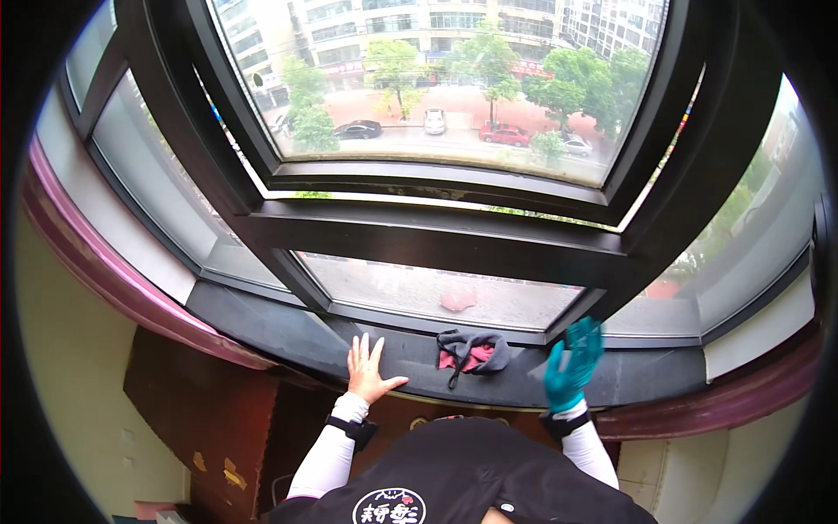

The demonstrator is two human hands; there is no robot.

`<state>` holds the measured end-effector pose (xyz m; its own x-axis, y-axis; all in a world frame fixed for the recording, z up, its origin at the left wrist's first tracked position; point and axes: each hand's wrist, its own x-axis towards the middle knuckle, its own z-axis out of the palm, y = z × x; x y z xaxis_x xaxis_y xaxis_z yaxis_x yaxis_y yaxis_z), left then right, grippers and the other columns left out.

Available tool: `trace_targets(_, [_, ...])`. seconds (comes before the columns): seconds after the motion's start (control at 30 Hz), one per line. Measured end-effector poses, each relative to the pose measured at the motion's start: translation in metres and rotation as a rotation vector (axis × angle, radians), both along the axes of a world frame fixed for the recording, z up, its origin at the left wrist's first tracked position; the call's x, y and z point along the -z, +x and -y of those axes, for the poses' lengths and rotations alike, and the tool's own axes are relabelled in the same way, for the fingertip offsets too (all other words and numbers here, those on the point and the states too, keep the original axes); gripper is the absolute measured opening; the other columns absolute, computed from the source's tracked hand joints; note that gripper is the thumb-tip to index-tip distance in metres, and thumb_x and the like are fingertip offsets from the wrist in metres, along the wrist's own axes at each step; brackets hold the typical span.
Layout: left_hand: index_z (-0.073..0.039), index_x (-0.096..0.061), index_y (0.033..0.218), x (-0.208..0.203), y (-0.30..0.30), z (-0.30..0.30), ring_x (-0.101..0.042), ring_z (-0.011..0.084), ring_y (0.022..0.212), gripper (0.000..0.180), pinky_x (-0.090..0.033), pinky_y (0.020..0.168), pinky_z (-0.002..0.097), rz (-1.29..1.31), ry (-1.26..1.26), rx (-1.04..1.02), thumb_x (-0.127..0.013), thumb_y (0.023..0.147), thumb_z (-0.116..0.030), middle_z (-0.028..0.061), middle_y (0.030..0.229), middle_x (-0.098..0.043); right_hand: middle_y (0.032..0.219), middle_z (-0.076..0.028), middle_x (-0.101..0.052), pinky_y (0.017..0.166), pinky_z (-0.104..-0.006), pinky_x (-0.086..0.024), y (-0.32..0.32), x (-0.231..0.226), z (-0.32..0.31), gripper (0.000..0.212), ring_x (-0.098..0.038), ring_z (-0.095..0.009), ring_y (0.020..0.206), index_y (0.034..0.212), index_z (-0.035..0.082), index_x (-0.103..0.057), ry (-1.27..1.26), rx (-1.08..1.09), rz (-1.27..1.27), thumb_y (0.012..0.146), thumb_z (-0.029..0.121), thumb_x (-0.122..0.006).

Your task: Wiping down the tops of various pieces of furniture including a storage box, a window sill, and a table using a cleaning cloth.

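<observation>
Cloth [476, 354] loose on windowsill [411, 354]; stray sweep could knock it off. Left hand [366, 375]: fingers spread. Right hand [573, 370]: blurred, thumb seemingly apart from fingers.

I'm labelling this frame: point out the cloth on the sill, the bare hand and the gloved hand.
Grey and pink cloth [476, 356]: head view, on its pink folds.
Bare left hand [367, 374]: head view, on the back of the hand.
Gloved right hand [572, 369]: head view, on the middle of the hand.

Right hand [573, 367] blurred; black shirt [454, 467] cut off below.
</observation>
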<state>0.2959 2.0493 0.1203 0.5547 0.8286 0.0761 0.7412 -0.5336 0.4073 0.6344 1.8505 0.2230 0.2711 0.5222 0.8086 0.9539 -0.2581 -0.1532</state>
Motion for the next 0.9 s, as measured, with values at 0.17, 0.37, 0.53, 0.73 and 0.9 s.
trace_targets(0.17, [-0.012,-0.027,0.15,-0.008,-0.007,0.0,0.004,0.0411,0.145,0.123,0.001,0.114,0.0573,-0.095,-0.104,0.055,-0.076,0.054,-0.072,0.0239,0.157,-0.005,0.141,-0.016,-0.044,0.105,-0.051,-0.033,-0.061,0.06,-0.036,0.059,-0.038,-0.041,0.132,0.131,0.013,-0.054,-0.399,-0.366,-0.294,0.076,0.024,-0.073])
trace_targets(0.37, [-0.015,-0.03,0.149,-0.004,-0.02,-0.007,0.002,0.0418,0.145,0.119,-0.001,0.114,0.0567,-0.118,-0.089,0.141,-0.075,0.054,-0.072,0.0228,0.157,-0.006,0.124,-0.006,-0.053,0.084,-0.0452,-0.045,-0.077,0.064,-0.068,0.053,-0.049,-0.035,0.112,0.117,0.019,-0.061,-0.6,-0.304,-0.101,0.066,0.024,-0.076])
trace_targets(0.53, [-0.016,-0.033,0.148,-0.006,-0.02,-0.007,-0.001,0.0418,0.145,0.112,-0.002,0.114,0.0562,-0.079,-0.077,0.148,-0.073,0.059,-0.071,0.0221,0.157,-0.009,0.109,-0.009,-0.059,0.078,-0.0429,-0.048,-0.043,0.062,-0.012,0.038,-0.056,-0.033,0.095,0.104,0.013,-0.064,-0.476,-0.11,-0.178,0.066,0.009,-0.068])
trace_targets(0.73, [-0.014,-0.029,0.149,-0.006,-0.02,-0.008,0.001,0.0437,0.144,0.112,-0.001,0.113,0.0598,-0.099,-0.058,0.183,-0.067,0.063,-0.074,0.0244,0.156,-0.008,0.094,-0.014,-0.056,0.073,-0.0454,-0.047,0.026,0.088,0.075,0.036,-0.057,-0.035,0.085,0.109,0.007,-0.056,-0.422,0.511,-0.421,0.082,0.027,-0.07])
trace_targets(0.9, [-0.012,-0.029,0.149,-0.004,-0.022,-0.01,0.001,0.0443,0.144,0.114,-0.001,0.112,0.0605,-0.135,-0.012,0.208,-0.063,0.063,-0.079,0.026,0.156,-0.009,0.093,-0.014,-0.059,0.07,-0.0444,-0.049,-0.036,0.087,0.007,0.025,-0.06,-0.033,0.081,0.103,0.01,-0.06,-0.365,0.237,-0.301,0.083,0.024,-0.067])
